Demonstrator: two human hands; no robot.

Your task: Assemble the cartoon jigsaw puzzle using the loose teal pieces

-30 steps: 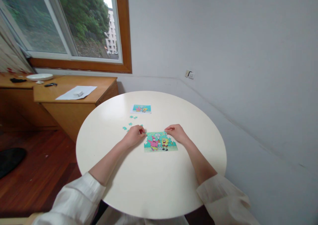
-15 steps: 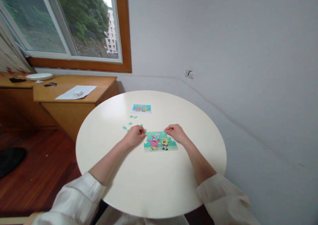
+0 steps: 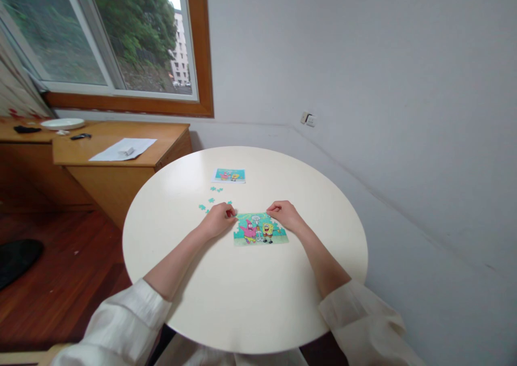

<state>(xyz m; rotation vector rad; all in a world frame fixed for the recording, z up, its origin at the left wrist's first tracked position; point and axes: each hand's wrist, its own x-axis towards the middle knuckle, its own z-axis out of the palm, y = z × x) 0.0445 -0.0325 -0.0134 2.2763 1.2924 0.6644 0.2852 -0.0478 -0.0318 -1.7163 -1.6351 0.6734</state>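
A small cartoon jigsaw puzzle (image 3: 260, 230) lies flat near the middle of the round cream table (image 3: 242, 301). My left hand (image 3: 218, 220) rests at the puzzle's upper left corner, fingers curled together; whether it holds a piece is hidden. My right hand (image 3: 284, 214) sits at the puzzle's upper right edge with its fingers pinched down on the top border. A few loose teal pieces (image 3: 210, 200) lie just beyond my left hand. A reference picture card (image 3: 228, 175) lies farther back on the table.
A wooden cabinet (image 3: 121, 166) stands to the left under the window, with a paper sheet (image 3: 122, 149), a white plate (image 3: 62, 123) and small dark items on it. The wall runs close along the table's right side. Wooden floor lies to the left.
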